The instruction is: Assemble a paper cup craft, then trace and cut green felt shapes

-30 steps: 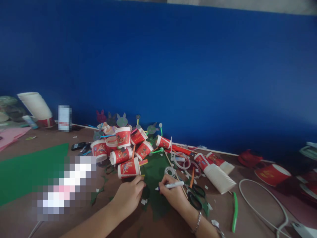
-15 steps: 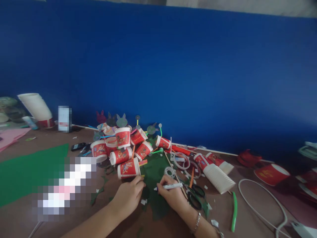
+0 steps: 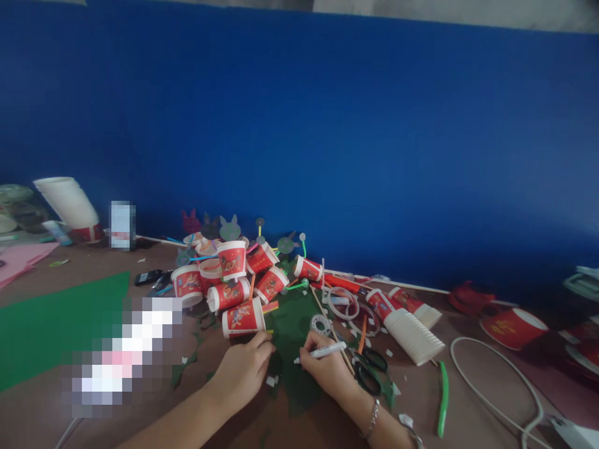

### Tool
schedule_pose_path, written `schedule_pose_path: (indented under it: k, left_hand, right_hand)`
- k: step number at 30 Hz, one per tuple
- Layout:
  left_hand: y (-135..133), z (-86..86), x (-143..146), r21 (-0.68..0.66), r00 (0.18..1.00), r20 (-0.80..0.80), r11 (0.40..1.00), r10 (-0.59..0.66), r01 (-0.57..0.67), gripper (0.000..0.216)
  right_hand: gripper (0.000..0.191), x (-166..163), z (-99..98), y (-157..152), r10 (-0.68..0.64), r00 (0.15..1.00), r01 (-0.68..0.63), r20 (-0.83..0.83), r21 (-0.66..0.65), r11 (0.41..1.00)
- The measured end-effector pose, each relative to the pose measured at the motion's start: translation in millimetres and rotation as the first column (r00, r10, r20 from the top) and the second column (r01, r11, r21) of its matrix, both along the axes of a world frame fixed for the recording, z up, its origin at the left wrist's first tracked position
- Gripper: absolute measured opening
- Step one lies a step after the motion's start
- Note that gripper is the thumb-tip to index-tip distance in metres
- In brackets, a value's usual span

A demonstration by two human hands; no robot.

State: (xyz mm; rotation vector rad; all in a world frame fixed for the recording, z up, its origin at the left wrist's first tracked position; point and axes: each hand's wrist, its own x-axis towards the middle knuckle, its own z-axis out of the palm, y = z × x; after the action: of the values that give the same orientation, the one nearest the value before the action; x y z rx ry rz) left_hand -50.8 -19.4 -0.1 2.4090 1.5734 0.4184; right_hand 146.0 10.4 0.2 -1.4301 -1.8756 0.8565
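A dark green felt sheet [image 3: 292, 324] lies on the brown table in front of me. My left hand [image 3: 243, 371] rests on its left edge with the fingers curled and pressed down, right below a toppled red paper cup [image 3: 243, 317]. My right hand [image 3: 325, 368] grips a white marker pen [image 3: 322, 353], its tip pointing left and touching the felt. A bracelet sits on my right wrist.
A heap of red paper cups [image 3: 229, 274] with straws lies behind the felt. Black scissors [image 3: 367, 371], a stack of white cups [image 3: 414, 337], tape rings [image 3: 344, 304], a green stick [image 3: 443, 399] and a white cable [image 3: 505, 386] lie to the right. A large green sheet [image 3: 47, 324] is at left.
The marker's tip has shifted slightly over the felt, left and back again. My left hand has stayed in place.
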Motion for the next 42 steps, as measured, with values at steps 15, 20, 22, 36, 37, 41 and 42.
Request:
schedule_pose_path:
  k: [15, 20, 22, 36, 37, 41, 42]
  left_hand:
    - [-0.3, 0.5, -0.1, -0.004, 1.000, 0.009, 1.000, -0.005, 0.005, 0.028]
    - [-0.4, 1.2, -0.1, -0.002, 1.000, 0.001, 1.000, -0.007, 0.007, 0.028]
    - [0.0, 1.2, 0.1, 0.003, 1.000, -0.004, 1.000, -0.005, 0.005, 0.028]
    - [-0.3, 1.3, -0.2, -0.006, 1.000, -0.009, 1.000, -0.006, 0.006, 0.028]
    - [-0.2, 1.2, -0.2, -0.006, 1.000, -0.008, 1.000, -0.006, 0.006, 0.028]
    - [-0.2, 1.5, 0.1, -0.008, 1.000, -0.005, 1.000, -0.003, 0.003, 0.028]
    - [-0.4, 1.6, 0.2, -0.007, 1.000, -0.007, 1.000, -0.003, 0.003, 0.027]
  right_hand:
    - [0.021, 2.0, -1.3, 1.2, -0.028, 0.999, 0.027, 0.029, 0.019, 0.999]
    - [0.020, 1.9, -1.9, 0.6, -0.023, 1.000, 0.022, 0.017, 0.030, 0.999]
    - [0.020, 1.4, -1.3, 0.5, -0.028, 1.000, 0.028, 0.011, 0.017, 0.999]
    - [0.018, 1.5, -2.6, 2.3, -0.048, 0.998, 0.046, 0.029, 0.043, 0.998]
    - [0.017, 1.6, -3.0, 2.2, -0.049, 0.998, 0.048, 0.030, 0.042, 0.998]
    - [0.017, 2.4, -4.9, 1.1, -0.039, 0.999, 0.038, 0.036, 0.033, 0.999]
    - [0.017, 2.6, -5.4, 0.9, -0.036, 0.999, 0.034, 0.036, 0.033, 0.999]
